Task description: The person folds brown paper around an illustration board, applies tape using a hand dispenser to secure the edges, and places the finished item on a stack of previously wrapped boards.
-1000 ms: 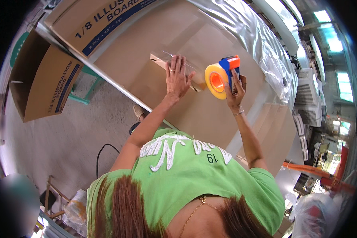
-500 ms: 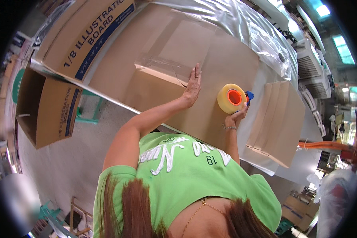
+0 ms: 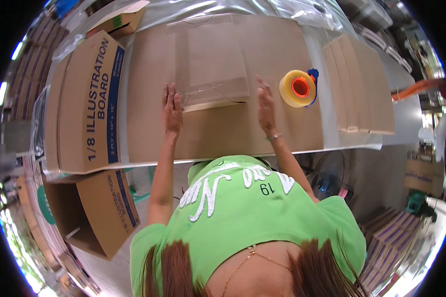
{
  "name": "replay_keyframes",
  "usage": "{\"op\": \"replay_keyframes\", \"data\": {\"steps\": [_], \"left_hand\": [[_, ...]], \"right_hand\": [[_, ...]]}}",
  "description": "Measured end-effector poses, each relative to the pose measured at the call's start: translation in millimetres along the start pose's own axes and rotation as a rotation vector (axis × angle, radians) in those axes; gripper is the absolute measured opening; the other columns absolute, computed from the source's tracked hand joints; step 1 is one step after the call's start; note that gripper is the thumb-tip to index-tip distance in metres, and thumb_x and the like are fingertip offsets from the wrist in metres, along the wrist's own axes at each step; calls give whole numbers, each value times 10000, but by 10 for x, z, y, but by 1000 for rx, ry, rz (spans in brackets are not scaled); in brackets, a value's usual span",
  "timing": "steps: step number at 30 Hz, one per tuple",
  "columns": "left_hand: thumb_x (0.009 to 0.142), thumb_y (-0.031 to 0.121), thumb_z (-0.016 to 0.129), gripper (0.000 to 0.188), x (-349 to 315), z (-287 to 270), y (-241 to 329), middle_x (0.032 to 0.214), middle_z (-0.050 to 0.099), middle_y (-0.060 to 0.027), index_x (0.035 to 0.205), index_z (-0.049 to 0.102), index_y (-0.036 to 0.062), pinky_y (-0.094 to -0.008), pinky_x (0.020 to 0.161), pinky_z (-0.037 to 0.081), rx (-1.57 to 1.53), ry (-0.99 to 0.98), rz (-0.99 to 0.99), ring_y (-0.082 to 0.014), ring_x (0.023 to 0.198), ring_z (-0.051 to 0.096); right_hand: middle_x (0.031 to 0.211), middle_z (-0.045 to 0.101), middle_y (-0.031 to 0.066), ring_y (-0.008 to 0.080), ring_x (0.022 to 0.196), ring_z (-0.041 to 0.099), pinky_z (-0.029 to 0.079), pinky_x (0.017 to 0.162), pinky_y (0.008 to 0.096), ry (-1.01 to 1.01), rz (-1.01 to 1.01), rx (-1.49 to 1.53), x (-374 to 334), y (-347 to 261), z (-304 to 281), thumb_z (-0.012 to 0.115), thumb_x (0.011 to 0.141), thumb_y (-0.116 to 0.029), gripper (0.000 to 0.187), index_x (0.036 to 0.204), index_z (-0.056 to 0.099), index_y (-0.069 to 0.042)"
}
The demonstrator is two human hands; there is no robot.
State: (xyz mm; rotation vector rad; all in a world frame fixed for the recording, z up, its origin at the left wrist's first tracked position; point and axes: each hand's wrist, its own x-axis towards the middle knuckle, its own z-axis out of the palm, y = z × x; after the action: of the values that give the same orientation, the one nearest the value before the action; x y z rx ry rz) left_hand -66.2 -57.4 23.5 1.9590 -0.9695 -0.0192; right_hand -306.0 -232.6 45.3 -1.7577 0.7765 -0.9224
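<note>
A flat brown cardboard carton (image 3: 210,59) lies on the table in front of me, with clear tape over its top and near end. My left hand (image 3: 172,111) is at the carton's near left corner, fingers stretched out; whether it touches the side I cannot tell. Beyond the opposite near corner, my right hand (image 3: 266,106) is held on edge with straight fingers and nothing in it, a small gap from the carton. Just right of that hand, a large roll of clear yellowish tape (image 3: 288,96) with an orange core and a blue dispenser part rests on the cardboard sheet.
A brown cardboard sheet (image 3: 277,44) covers the tabletop. A large printed carton (image 3: 79,106) stands at the left, and an open carton (image 3: 101,213) sits below the table edge. Folded cardboard pieces (image 3: 359,86) lie at the right. Clear plastic (image 3: 312,15) covers the far side.
My right hand has let go of the tape roll and moved left beside the carton. My left hand has shifted from the carton's near right corner to its left side. The view has turned.
</note>
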Motion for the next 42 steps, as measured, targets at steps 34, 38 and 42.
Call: {"op": "replay_keyframes", "data": {"steps": [34, 38, 42], "left_hand": [[912, 433, 518, 865, -75, -1362, 118, 1575, 154, -128, 1528, 58, 38, -377, 1165, 105, -725, -484, -620, -249, 1440, 171], [922, 471, 484, 828, -255, -2252, 1045, 1579, 122, -130, 1528, 105, 52, -390, 1156, 155, -708, -513, -514, -274, 1435, 184], [866, 339, 670, 807, -503, -2802, 1141, 1412, 412, -130, 1485, 241, 51, -390, 979, 411, -680, -479, -364, -257, 1246, 451]], "right_hand": [[1578, 172, 67, 167, 1434, 176, 170, 1164, 317, -108, 416, 429, -130, -940, 438, 439, 976, -336, 682, 1530, 135, -80], [1508, 297, 93, 190, 1368, 323, 291, 1112, 332, -424, 522, 491, -364, -1693, 62, 438, 952, -349, 570, 1448, 335, -86], [1360, 421, 93, 143, 1232, 435, 340, 1045, 284, -399, 690, 553, -460, -2514, -266, 425, 954, -304, 483, 1367, 413, -55]]}}
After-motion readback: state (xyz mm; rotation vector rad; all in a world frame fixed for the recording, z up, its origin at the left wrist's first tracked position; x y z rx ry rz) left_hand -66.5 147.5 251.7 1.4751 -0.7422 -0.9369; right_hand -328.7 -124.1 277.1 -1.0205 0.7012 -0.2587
